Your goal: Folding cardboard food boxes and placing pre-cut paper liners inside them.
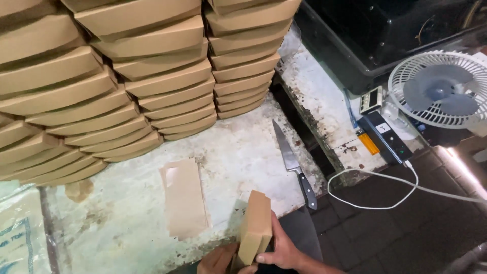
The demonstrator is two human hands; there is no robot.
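- Both hands were at the bottom edge, closest to the camera, and they held a stack of flat brown cardboard pieces [255,228] standing on its end.
- Tall stacks of folded brown boxes [127,76] filled the back of the counter, leaning a little.
- Under everything lay a worn white counter [243,152] with stains and chipped spots.
- Off to the side sat a dark bin [385,35], up past the counter edge.
- Near it stood a small white fan [441,89].
- One flat brown paper piece [183,198] lay on the counter, just beside the held stack.
- Next to that lay a kitchen knife [294,165] with a black handle, near the counter edge and apart from the hands.
- Below the fan, a white cord [375,175] looped over the dark floor.
- Down low, the right hand [284,251] pinched the stack, thumb on the front side and the fingers wrapped behind.
- Smallest of all, the left hand [218,260] touched the bottom of the stack; it was mostly cut off, so I cannot tell how its fingers were set, maybe curled.
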